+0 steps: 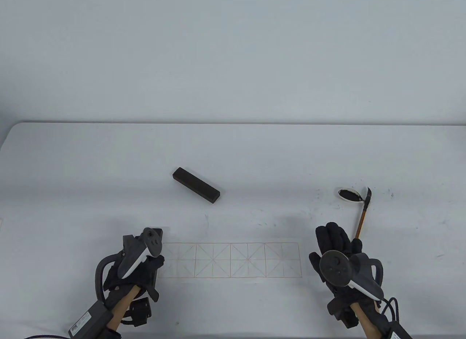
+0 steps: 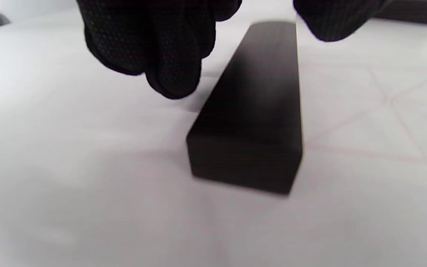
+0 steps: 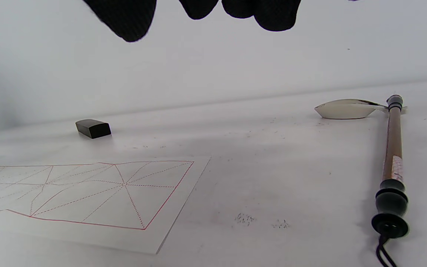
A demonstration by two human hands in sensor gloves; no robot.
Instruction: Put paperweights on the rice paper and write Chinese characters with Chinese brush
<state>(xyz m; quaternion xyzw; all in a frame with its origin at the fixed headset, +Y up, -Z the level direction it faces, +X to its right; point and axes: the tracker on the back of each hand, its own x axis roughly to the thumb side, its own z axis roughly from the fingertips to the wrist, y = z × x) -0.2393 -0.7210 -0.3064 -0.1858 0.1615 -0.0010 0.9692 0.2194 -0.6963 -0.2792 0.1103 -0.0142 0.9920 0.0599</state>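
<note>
Hands are sitting loose and holding nothing: left hand (image 1: 140,269) hovering over one weight (image 2: 250,111) lying on the paper's (image 1: 233,260) left end, right hand (image 1: 338,259) idling beside the brush (image 1: 363,215), while the second weight (image 1: 196,184) and all writing are waiting.

Light was even and bright, casting soft shadows on the white counter (image 1: 255,153). The left wrist view was blurred close up; the others stayed sharp.

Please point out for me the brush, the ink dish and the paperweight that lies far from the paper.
brush (image 3: 392,148): right wrist view, on the middle of the brown handle.
ink dish (image 1: 350,194): table view, on the dark ink inside.
far paperweight (image 1: 196,185): table view, on the middle of its top face.
</note>
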